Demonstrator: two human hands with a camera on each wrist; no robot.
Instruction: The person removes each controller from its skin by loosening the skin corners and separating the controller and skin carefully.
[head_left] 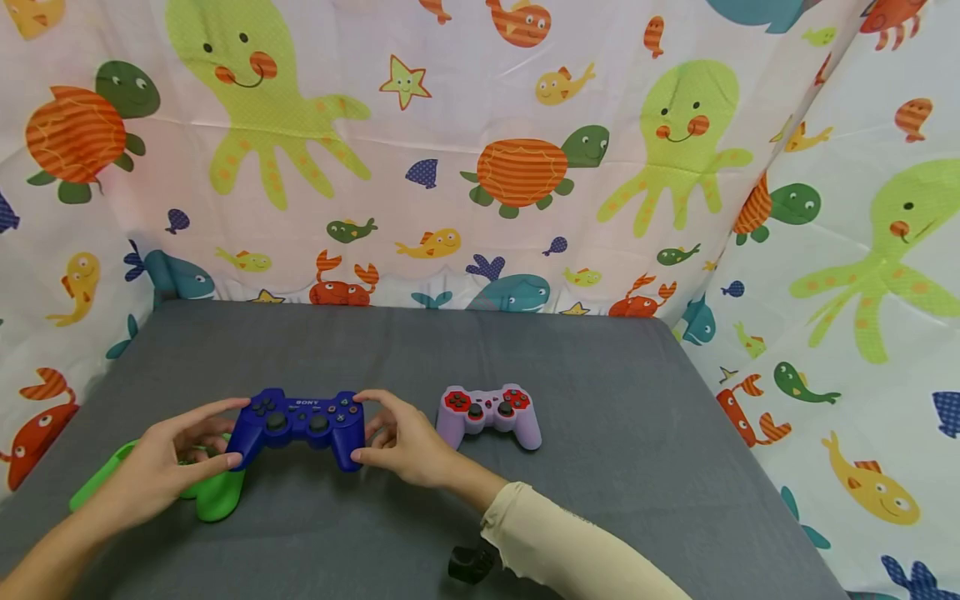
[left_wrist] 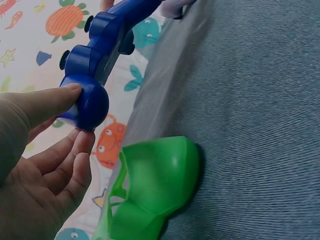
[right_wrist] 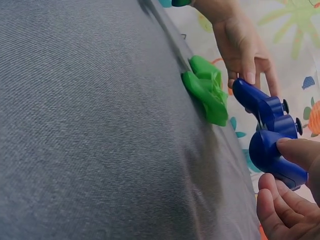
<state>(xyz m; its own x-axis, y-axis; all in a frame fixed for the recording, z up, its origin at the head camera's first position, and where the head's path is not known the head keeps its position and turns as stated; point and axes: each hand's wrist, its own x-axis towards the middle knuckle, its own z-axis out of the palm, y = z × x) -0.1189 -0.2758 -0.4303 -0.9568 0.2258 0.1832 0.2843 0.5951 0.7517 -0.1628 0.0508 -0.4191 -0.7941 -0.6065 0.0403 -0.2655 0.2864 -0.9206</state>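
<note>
Both hands hold a blue game controller (head_left: 298,422) above the grey table, its buttons and sticks facing the head camera. At its left grip, the left hand (head_left: 168,454) pinches it between thumb and fingers. My right hand (head_left: 405,437) pinches the opposite grip the same way. Beneath the left hand lies a green silicone-looking controller cover (head_left: 219,497), partly hidden by that hand in the head view. In the left wrist view the green cover (left_wrist: 160,175) shows its hollow, open side and rounded grip ends. The blue controller (right_wrist: 272,117) is clear of the table.
A lilac controller (head_left: 489,415) with red button areas lies on the grey table (head_left: 600,467), just beyond the right hand. Below the right wrist is a small black object (head_left: 471,564). Curtains (head_left: 450,208) printed with sea animals hang around the table.
</note>
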